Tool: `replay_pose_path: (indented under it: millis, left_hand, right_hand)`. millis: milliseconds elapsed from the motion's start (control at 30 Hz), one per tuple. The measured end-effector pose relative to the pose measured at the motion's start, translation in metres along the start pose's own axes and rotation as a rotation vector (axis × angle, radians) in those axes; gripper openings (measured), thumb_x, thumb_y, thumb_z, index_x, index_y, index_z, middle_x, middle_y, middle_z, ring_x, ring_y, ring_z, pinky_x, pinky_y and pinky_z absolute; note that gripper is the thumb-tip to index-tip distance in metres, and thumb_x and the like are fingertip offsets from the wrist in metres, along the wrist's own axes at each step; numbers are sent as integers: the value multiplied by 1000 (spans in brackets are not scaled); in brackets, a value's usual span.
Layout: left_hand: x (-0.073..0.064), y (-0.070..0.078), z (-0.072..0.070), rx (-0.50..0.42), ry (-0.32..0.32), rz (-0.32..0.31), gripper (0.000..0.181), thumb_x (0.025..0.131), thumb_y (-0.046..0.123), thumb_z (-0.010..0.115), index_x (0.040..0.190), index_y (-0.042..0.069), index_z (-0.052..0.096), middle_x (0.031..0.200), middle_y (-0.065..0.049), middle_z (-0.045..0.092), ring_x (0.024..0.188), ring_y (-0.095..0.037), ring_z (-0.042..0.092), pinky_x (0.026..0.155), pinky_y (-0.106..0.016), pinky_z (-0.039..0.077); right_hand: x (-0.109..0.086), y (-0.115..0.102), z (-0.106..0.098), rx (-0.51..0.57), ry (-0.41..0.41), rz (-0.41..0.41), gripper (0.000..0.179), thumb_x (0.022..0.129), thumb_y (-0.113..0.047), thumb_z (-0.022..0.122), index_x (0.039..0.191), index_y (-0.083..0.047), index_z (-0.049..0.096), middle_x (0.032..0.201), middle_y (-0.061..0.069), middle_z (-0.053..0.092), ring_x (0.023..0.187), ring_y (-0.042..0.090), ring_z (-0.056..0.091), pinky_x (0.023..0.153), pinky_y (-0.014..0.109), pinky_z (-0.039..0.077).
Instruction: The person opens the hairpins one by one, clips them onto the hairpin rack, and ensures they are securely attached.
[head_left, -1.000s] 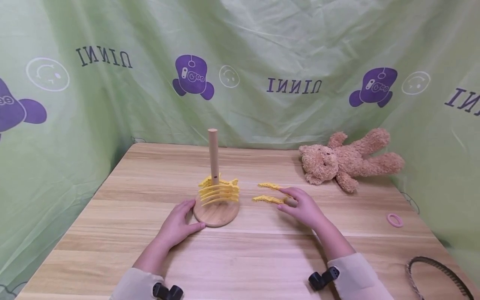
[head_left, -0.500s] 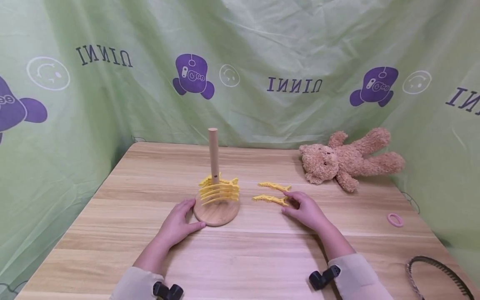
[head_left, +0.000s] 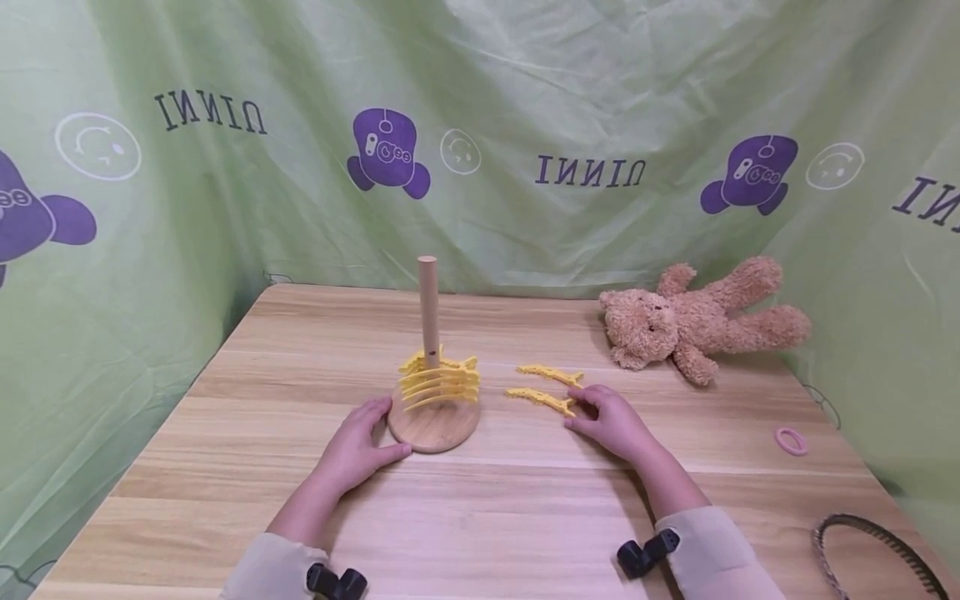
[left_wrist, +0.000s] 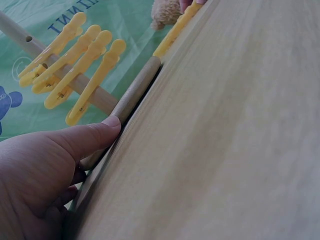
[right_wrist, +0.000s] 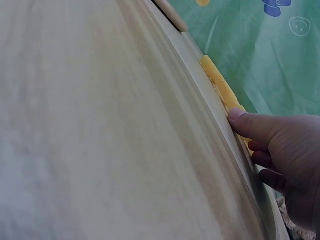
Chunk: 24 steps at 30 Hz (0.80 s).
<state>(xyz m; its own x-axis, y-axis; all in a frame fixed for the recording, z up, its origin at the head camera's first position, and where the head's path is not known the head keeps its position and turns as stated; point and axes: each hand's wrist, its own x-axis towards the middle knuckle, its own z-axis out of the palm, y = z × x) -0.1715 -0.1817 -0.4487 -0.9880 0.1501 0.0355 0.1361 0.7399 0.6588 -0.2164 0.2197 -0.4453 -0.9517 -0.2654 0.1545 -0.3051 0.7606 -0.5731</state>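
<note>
A wooden stand has a round base (head_left: 438, 432) and an upright post (head_left: 428, 312). Several yellow hair clips (left_wrist: 96, 82) are stacked low around the post. My left hand (head_left: 358, 446) holds the base's left edge, thumb on the near rim and the other fingers partly hidden. To the stand's right, two more yellow clips lie side by side on the table. At the tail end of the nearer hair clip (head_left: 536, 397), my right hand (head_left: 611, 423) pinches with thumb and fingertips; the right wrist view shows the thumb on this clip (right_wrist: 220, 82). The farther clip (head_left: 546, 372) lies just beyond the fingers.
A brown teddy bear (head_left: 697, 321) lies at the table's back right. Along the right side are a pink ring (head_left: 790, 442) and a dark headband (head_left: 885, 533). Green printed cloth (head_left: 480, 225) hangs around the wooden table (head_left: 480, 508).
My right hand has drawn back slightly to the right, its fingertips leaving the farther clip. The nearer clip's tail has swung a little toward me. My left hand stays on the base.
</note>
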Motion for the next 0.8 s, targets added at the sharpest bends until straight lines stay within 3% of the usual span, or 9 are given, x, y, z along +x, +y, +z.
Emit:
replay_pose_path:
  millis: [300, 533, 800]
  left_hand:
    - [0, 1, 0, -1, -6, -12, 88, 81, 40, 78, 145, -7, 40, 152, -27, 38, 145, -45, 27, 120, -58, 23]
    - [-1, 1, 0, -4, -2, -7, 87, 81, 38, 79, 145, -7, 40, 151, -27, 38, 145, -45, 28, 119, -59, 24]
    - [-1, 1, 0, -5, -3, -9, 87, 81, 38, 78, 145, -7, 40, 152, -27, 38, 145, -45, 27, 120, -59, 23]
  right_hand:
    - [-1, -3, -3, 23, -14, 22, 50, 85, -24, 75, 127, 0, 62, 122, 22, 65, 114, 39, 60, 105, 56, 44]
    - [0, -20, -18, 100, -16, 39, 48, 90, -19, 70, 130, 4, 58, 112, 22, 69, 103, 36, 66, 95, 53, 53]
    - [11, -52, -43, 68, 60, -90, 45, 90, -17, 70, 129, 3, 60, 117, 23, 69, 108, 39, 65, 93, 54, 54]
